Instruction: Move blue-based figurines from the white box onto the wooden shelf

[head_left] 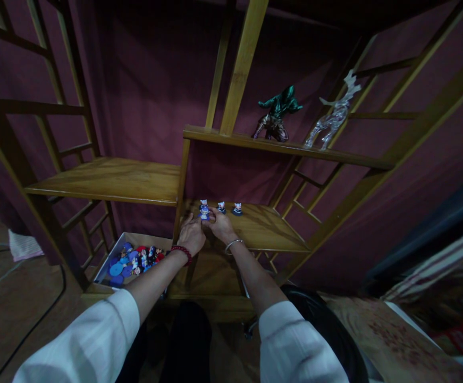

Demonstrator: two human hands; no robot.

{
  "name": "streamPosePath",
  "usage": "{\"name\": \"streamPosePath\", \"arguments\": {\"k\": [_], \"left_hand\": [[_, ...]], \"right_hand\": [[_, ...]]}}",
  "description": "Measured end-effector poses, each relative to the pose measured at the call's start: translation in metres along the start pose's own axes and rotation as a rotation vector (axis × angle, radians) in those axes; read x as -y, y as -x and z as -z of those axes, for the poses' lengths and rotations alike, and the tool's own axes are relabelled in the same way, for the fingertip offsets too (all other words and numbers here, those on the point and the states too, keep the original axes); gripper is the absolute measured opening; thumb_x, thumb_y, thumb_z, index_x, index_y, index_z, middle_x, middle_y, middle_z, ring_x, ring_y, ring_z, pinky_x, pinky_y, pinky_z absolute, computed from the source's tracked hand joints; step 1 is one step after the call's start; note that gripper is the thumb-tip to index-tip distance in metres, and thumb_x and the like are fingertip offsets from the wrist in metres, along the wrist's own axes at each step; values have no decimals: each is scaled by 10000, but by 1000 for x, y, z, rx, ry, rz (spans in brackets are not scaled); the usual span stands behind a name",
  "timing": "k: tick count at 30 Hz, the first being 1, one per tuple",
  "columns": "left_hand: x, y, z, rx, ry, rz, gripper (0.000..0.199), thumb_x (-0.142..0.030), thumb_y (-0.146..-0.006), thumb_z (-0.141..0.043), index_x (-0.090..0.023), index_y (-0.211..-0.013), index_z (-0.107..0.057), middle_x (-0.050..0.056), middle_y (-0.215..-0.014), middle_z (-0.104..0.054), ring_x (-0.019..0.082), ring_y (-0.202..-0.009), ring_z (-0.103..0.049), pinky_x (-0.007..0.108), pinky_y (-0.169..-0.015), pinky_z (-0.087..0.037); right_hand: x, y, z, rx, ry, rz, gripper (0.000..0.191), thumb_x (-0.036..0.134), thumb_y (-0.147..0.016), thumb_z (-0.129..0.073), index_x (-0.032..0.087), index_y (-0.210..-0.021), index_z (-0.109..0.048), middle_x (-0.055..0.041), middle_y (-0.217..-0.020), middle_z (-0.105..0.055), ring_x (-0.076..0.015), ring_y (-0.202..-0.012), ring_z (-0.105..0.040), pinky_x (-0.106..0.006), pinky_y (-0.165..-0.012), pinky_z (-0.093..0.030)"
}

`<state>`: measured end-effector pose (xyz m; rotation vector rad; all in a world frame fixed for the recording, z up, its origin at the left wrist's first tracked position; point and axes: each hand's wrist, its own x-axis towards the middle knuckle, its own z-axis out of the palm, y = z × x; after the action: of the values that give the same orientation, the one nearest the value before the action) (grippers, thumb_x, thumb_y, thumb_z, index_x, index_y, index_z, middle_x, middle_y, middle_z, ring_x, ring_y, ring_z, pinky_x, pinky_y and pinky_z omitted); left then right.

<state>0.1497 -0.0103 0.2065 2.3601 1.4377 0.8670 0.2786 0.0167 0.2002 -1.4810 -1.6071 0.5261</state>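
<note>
A small purple figurine [204, 214] is at the left front of the middle shelf, pinched at its right side by my right hand [220, 226]. My left hand [192, 235], wearing a red bead bracelet, is close against the figurine's left side; its fingers are bent and partly hidden, so its grip is unclear. Just behind is a small white-headed figurine [203, 203]. Two similar figurines on dark bases, one nearer [221, 207] and one farther right [237, 209], stand upright in a row with it.
An open cardboard box [106, 260] full of small colourful figurines stands low on the left. A green-and-bronze crouching statue [277, 114] and a clear deer figure [333, 119] occupy the upper shelf [231, 139]. A wooden upright [181, 181] rises beside my left hand.
</note>
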Motion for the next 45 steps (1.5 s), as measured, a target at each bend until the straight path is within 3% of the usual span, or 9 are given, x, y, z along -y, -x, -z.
{"name": "streamPosePath", "arguments": {"k": [12, 17, 27, 32, 45], "left_hand": [[1, -1, -3, -4, -19, -28, 482, -42, -688, -388, -72, -1157, -497, 124, -1198, -526, 177, -1213, -354, 324, -1037, -237], [2, 0, -5, -26, -38, -22, 472, -53, -701, -376, -64, -1155, -504, 132, -1184, -535, 183, -1221, -342, 319, -1034, -244], [0, 1, -4, -13, -50, -28, 458, -54, -698, -375, -56, -1135, -512, 135, -1185, -532, 185, -1222, -339, 316, -1035, -229], [0, 1, -5, 9, -33, -21, 485, -69, -682, -397, -40, -1158, -482, 156, -1235, -483, 215, -1256, -273, 365, -1036, -211], [-3, 3, -3, 7, -59, -12, 479, -83, -699, -395, -61, -1171, -480, 133, -1228, -498, 213, -1242, -300, 351, -1027, -213]], "right_hand": [[10, 4, 1, -22, 29, -18, 488, 69, -644, -618, 200, -1097, -492, -47, -1043, -600, -147, -928, -590, -280, -852, -466], [7, 5, 1, -48, 86, 37, 449, 97, -642, -627, 185, -1067, -514, -57, -1014, -609, -150, -899, -594, -277, -835, -471], [1, 4, -1, -74, 159, 16, 429, 127, -651, -632, 176, -1062, -520, -63, -983, -612, -152, -883, -591, -278, -816, -475], [0, 3, -1, -76, 206, 49, 415, 120, -657, -622, 183, -1056, -526, -59, -961, -612, -148, -850, -593, -280, -806, -476], [3, 5, -1, -70, 245, 76, 401, 127, -668, -599, 157, -1062, -530, -83, -989, -606, -163, -875, -591, -267, -810, -472]]}}
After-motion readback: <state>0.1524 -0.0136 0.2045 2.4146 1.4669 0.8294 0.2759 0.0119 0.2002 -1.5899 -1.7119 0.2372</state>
